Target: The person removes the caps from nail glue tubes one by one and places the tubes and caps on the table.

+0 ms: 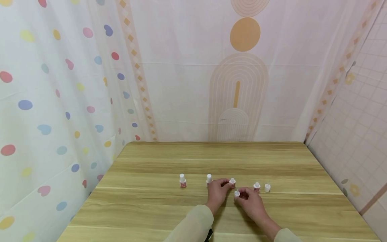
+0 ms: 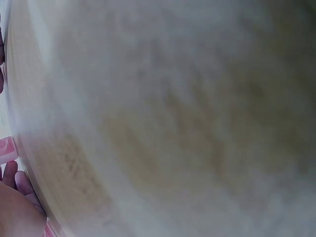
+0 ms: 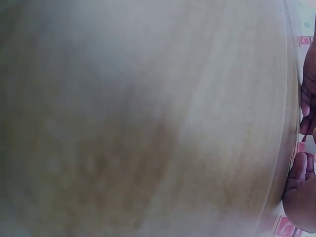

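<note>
My left hand (image 1: 218, 191) pinches a small white bottle (image 1: 232, 183) with a pinkish-red label, standing uncapped on the table. Just to its right, my right hand (image 1: 251, 203) holds a small white cap (image 1: 237, 194) between thumb and fingers, a thin tip showing at its top. A second uncapped bottle (image 1: 256, 187) stands behind the right hand, with a loose white cap (image 1: 267, 188) beside it. In the left wrist view, fingers and a pink-labelled bottle (image 2: 8, 150) show at the left edge. The right wrist view catches both hands at its right edge.
Two capped white bottles stand to the left, one apart (image 1: 182, 181) and one partly behind the left hand (image 1: 209, 179). Everything is on a wood-grain table (image 1: 145, 201). Patterned curtains (image 1: 181, 84) hang behind it and at both sides.
</note>
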The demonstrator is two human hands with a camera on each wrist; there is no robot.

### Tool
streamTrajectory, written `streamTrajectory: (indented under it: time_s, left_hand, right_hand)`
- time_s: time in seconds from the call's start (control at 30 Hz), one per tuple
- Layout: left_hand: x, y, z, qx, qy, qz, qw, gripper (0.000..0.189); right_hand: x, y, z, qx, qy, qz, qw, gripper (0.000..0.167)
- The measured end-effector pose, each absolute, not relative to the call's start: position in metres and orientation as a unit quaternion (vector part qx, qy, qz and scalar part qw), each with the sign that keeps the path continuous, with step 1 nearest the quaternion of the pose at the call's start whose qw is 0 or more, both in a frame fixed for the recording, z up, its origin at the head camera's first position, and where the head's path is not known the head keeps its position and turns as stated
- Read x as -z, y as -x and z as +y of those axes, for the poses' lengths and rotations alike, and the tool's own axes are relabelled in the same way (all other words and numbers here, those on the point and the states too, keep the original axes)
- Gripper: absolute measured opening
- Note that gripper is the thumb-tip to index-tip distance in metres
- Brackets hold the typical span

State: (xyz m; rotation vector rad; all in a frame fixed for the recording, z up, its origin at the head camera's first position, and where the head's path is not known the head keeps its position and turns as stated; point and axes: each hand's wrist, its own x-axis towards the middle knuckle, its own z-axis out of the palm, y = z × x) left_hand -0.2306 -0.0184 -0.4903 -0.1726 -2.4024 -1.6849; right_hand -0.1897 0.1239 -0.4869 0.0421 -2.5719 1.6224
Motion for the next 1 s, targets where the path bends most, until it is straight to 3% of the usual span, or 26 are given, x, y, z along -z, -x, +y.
streamTrajectory:
  time_s: [1.0]
  left_hand:
    - [0.489,0.2283,-0.0183,0.566,0.053,-0.816,0.103,0.007]
  right_hand:
    - [0.4846,0.1896,0.1222,-0.501,-0.027,-0.864,0.036,0.015]
